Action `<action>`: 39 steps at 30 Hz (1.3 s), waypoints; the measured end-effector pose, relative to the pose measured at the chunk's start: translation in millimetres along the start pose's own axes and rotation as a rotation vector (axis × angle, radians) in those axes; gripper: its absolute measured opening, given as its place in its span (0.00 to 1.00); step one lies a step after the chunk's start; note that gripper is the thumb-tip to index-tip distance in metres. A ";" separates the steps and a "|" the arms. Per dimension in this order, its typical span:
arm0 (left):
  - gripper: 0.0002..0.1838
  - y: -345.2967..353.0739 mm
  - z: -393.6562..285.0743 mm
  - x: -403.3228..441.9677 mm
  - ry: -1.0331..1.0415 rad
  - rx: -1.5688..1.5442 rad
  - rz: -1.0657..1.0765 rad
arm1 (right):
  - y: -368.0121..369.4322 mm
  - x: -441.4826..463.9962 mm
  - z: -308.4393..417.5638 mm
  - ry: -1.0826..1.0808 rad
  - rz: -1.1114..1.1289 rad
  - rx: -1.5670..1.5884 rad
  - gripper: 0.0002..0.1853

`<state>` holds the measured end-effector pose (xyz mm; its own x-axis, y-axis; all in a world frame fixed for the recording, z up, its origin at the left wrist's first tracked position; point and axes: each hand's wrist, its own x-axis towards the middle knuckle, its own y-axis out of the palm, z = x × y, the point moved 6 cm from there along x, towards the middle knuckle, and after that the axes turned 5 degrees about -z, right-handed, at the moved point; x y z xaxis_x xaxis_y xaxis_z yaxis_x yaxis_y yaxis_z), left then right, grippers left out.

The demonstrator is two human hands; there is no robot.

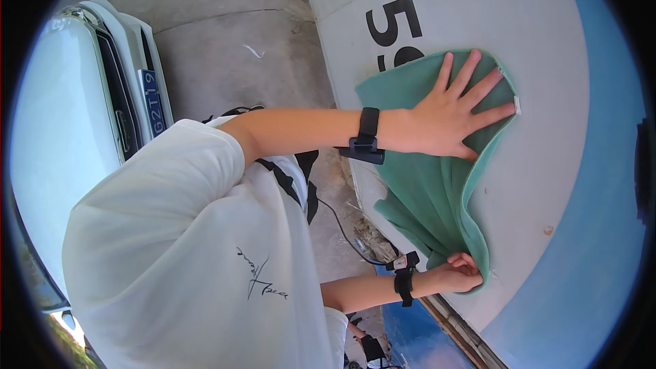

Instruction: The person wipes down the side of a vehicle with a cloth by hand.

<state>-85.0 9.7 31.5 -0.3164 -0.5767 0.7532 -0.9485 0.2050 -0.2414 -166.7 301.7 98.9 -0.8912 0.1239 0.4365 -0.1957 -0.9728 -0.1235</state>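
In the head view, a green cloth [420,188] lies against a pale grey panel [547,55] with a blue band [611,157] along it. The left hand [447,113] is laid on the cloth with its fingers spread wide, back of the hand showing, and not closed on anything. The right hand [459,275] is at the cloth's lower corner, fingers curled in and gripping the edge; folds run through the cloth between the two hands. A small white tag [517,105] sits on the cloth's edge by the left fingertips; any print on it is too small to read.

Large black digits on the panel appear turned sideways: a clear 5 [394,25], one cut off at the top that could be 3 or 8, and one partly covered by the cloth. The white shirt [171,266] bears cursive black script [261,280]; its second word looks like "Area", the first is unclear. Behind, a pale car [68,102] carries a blue number plate [152,104] that seems to end in "2T19". Black straps circle both wrists.
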 end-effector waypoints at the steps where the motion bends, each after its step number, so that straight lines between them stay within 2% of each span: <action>1: 0.55 -0.1 0.4 0.2 -0.003 -0.012 0.012 | -8.7 11.1 9.8 -0.042 -0.011 0.053 0.25; 4: 0.57 -0.6 -0.1 0.3 -0.014 -0.028 0.005 | -6.9 19.3 32.2 -0.075 -0.089 0.030 0.29; 6: 0.57 -1.0 -1.0 1.3 -0.014 -0.014 0.038 | 10.2 1.9 35.6 -0.118 -0.103 -0.094 0.28; 10: 0.56 0.9 0.5 0.2 0.010 0.038 0.034 | 33.2 -29.4 -25.6 0.043 0.127 -0.301 0.27; 12: 0.55 1.9 0.8 -0.6 0.005 0.067 0.037 | 42.0 -42.4 -47.9 0.140 0.188 -0.297 0.28; 15: 0.55 2.3 0.4 1.2 0.009 0.048 0.010 | 26.7 -32.2 -33.7 0.094 0.116 -0.277 0.28; 16: 0.55 0.9 -1.3 0.4 0.002 0.031 0.001 | 17.6 -19.1 -27.5 0.051 0.094 -0.129 0.28; 20: 0.54 0.4 -1.8 0.3 0.004 0.004 0.024 | -4.2 7.4 22.6 -0.081 -0.143 -0.080 0.26; 25: 0.54 1.2 -3.3 1.3 0.008 0.002 0.010 | 16.9 -4.5 28.5 -0.160 -0.068 -0.257 0.27; 28: 0.54 3.6 -2.9 1.3 0.018 0.065 0.045 | 30.9 -18.8 -26.1 0.064 0.169 -0.346 0.26; 30: 0.53 5.3 -2.6 0.5 0.006 0.076 0.030 | 47.6 -40.4 -39.7 0.088 0.225 -0.352 0.26; 34: 0.52 5.4 2.8 2.7 0.021 0.052 0.000 | 28.2 -26.0 -27.2 0.090 0.145 -0.250 0.27; 36: 0.52 -3.2 9.4 11.5 0.061 0.017 -0.011 | 13.8 -10.2 3.0 -0.017 0.016 -0.131 0.28; 39: 0.51 -12.2 21.3 27.9 0.061 -0.012 -0.025 | 4.7 6.2 24.7 -0.092 0.015 -0.054 0.28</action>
<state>-82.5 -25.8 42.4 -0.2911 -0.5324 0.7948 -0.9556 0.2014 -0.2151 -163.1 293.1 123.1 -0.8533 0.0880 0.5139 -0.2062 -0.9623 -0.1775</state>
